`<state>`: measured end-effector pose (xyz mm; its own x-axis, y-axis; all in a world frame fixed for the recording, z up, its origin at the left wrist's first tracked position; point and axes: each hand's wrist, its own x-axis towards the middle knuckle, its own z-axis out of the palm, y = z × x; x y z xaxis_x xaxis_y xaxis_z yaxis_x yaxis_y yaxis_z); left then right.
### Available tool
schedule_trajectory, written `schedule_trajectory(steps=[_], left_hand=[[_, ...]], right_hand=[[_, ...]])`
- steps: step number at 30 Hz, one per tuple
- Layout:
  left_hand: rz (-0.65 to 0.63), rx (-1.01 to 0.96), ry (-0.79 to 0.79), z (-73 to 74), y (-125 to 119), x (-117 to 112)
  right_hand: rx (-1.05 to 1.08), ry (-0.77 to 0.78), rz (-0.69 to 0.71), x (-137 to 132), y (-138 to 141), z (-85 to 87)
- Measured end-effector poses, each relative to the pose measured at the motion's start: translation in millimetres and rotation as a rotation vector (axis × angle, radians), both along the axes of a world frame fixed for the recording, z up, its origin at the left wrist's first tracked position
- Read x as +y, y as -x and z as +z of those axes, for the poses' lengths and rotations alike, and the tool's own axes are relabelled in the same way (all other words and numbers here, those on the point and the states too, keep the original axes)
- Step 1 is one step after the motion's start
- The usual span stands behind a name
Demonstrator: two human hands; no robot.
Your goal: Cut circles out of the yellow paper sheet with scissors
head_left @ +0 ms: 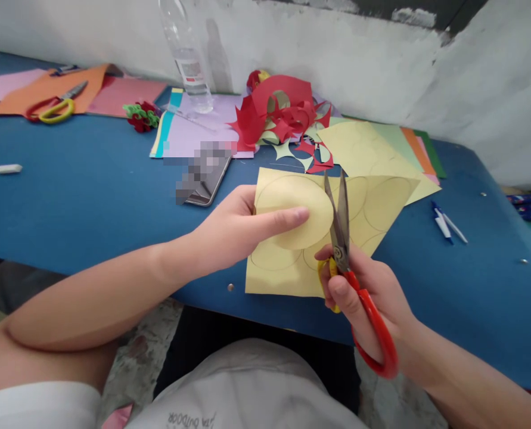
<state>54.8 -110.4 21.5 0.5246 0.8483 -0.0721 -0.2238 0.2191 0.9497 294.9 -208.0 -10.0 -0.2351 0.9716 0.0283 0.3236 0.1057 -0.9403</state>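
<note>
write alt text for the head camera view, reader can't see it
A person's left hand pinches a round yellow paper piece while the right hand holds open scissors at its edge, over a circle-marked yellow sheet on a blue table. Beyond are red and pale-green paper scraps, a phone and a clear bottle.

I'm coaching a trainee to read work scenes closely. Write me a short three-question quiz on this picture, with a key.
1. Which hand holds a pair of scissors?
2. True or false: the left hand holds a round yellow piece.
3. What stands on the lilac paper? (a) a mug (b) a clear bottle (c) a lamp

Key: 1. The right hand. 2. True. 3. b
</note>
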Motion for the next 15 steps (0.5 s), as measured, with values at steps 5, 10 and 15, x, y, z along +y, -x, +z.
schedule_trajectory(steps=[5, 10, 15], left_hand=[[0.039, -0.015, 0.070, 4.0, -1.5, -0.5], [0.075, -0.017, 0.094, 3.2, -1.7, 0.0], [0.103, 0.008, 0.108, 0.0, -1.2, 3.0]], right_hand=[[-0.003, 0.022, 0.005, -0.9, -0.2, 1.0], [0.030, 0.092, 0.052, -0.6, -2.1, 4.0], [0.104, 0.230, 0.102, 0.3, -0.9, 7.2]])
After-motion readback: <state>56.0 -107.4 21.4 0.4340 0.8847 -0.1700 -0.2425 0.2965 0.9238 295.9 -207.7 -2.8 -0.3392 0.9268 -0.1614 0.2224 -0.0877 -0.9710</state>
